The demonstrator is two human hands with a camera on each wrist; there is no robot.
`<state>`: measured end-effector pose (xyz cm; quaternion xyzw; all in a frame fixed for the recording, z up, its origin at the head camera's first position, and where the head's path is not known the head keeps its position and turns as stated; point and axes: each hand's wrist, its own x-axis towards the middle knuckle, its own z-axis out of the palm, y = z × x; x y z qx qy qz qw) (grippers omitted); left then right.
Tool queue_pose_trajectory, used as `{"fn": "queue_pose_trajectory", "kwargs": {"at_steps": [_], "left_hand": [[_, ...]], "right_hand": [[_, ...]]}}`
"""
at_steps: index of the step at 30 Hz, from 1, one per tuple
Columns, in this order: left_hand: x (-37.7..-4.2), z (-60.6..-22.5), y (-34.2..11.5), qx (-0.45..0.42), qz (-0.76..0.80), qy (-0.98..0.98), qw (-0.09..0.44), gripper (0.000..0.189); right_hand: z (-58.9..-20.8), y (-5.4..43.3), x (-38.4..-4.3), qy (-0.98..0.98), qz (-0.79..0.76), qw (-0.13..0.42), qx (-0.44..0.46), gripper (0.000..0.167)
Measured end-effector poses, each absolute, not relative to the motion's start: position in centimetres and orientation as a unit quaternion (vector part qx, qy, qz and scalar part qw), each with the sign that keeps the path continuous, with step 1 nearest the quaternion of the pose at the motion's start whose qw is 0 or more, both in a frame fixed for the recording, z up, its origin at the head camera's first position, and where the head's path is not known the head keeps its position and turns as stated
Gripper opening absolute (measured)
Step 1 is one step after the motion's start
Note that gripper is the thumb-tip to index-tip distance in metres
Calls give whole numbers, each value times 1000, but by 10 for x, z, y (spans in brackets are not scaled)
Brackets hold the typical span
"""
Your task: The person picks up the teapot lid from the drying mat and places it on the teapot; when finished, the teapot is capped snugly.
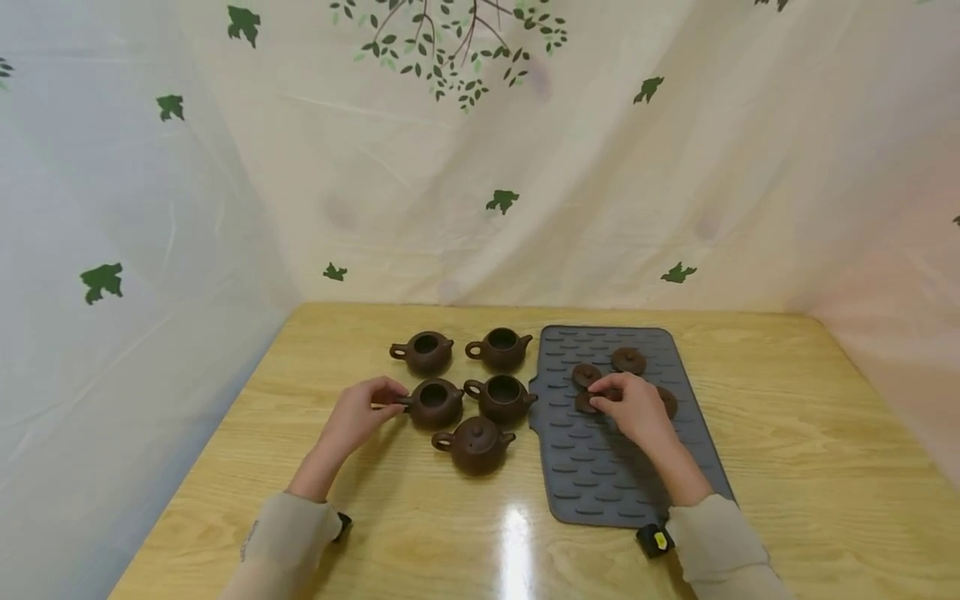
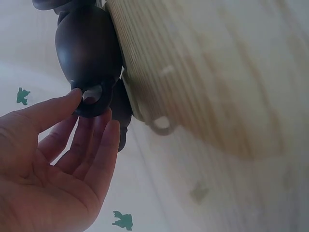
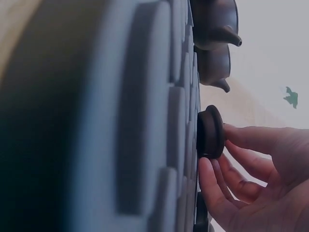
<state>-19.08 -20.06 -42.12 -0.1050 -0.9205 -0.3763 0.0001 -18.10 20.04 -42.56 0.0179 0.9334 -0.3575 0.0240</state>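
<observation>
My left hand point(image 1: 363, 410) pinches the loop handle of a dark brown teapot point(image 1: 437, 405), whose top is uncovered. In the left wrist view, the thumb and fingertips meet around that handle point(image 2: 99, 107). Over the grey mat, my right hand point(image 1: 633, 407) has its thumb and fingers on a round brown teapot lid point(image 3: 210, 133), low against the mat's ridges. Around it lie other lids, one just behind point(image 1: 586, 375), another farther back point(image 1: 628, 361), and one partly covered by the hand point(image 1: 667, 403).
Three more lidless teapots stand close by: back left point(image 1: 426, 355), back right point(image 1: 505, 350) and middle right point(image 1: 506, 402). Nearest the front is a teapot with its lid on point(image 1: 478, 447). The ridged grey mat point(image 1: 592, 483) lies on the wooden table point(image 1: 405, 533), before a leaf-patterned cloth point(image 1: 450, 242).
</observation>
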Motion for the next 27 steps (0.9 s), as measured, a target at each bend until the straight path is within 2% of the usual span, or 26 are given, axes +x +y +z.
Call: {"fn": "queue_pose_trajectory", "kwargs": {"at_steps": [20,27], "left_hand": [[-193,-422,-196,-109,-363,-925,-9,14],[-196,-421,-193,-108,-361,-926,-5,13]], "right_hand": [[-418,189,-175,925,-380,0,-5,16],[-410,179,-175,922,-386,-24,-24,16]]}}
